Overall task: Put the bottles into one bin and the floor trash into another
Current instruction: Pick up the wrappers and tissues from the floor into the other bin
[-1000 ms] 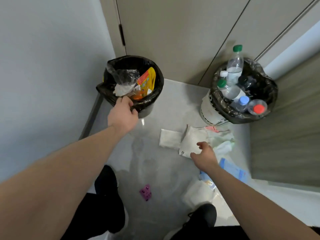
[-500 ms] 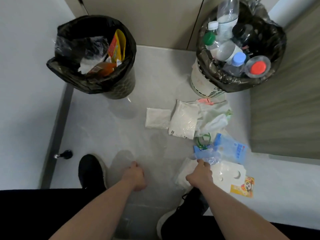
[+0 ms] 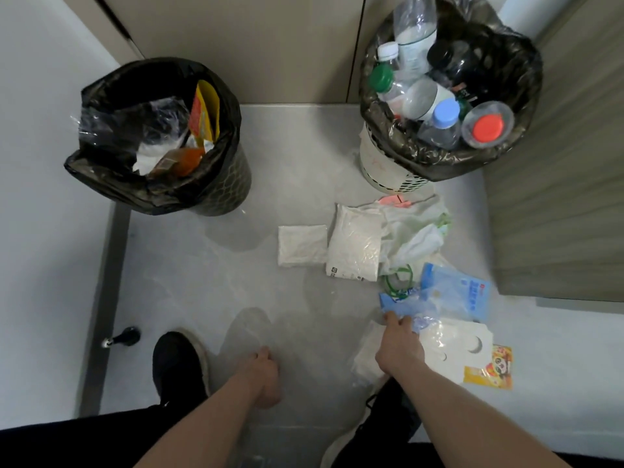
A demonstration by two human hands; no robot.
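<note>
The right hand (image 3: 398,342) reached down to the floor trash, its fingers curled onto the edge of a crumpled blue plastic bag (image 3: 408,307) and gripping it. Under and beside that hand lay a white card with round cut-outs (image 3: 454,349), and touching the card's far corner was a yellow cartoon wrapper (image 3: 493,368). Just beyond the grip sat a blue printed pouch (image 3: 462,295), a green loop (image 3: 400,282), a pale plastic bag (image 3: 413,234), a white padded mailer (image 3: 354,248) and a smaller white packet (image 3: 301,245) beside it.

The left hand (image 3: 265,378) hung low near the floor with fingers curled in, holding nothing that could be seen.

Farther out, the black-lined bin on the left (image 3: 216,184) held wrappers and clear film. The white bin on the right (image 3: 381,163), also bag-lined, was packed with plastic bottles (image 3: 422,96), one with a blue cap and one with a red lid. A black shoe (image 3: 177,363) stood by the left arm, with a doorstop (image 3: 123,336) near the wall.
</note>
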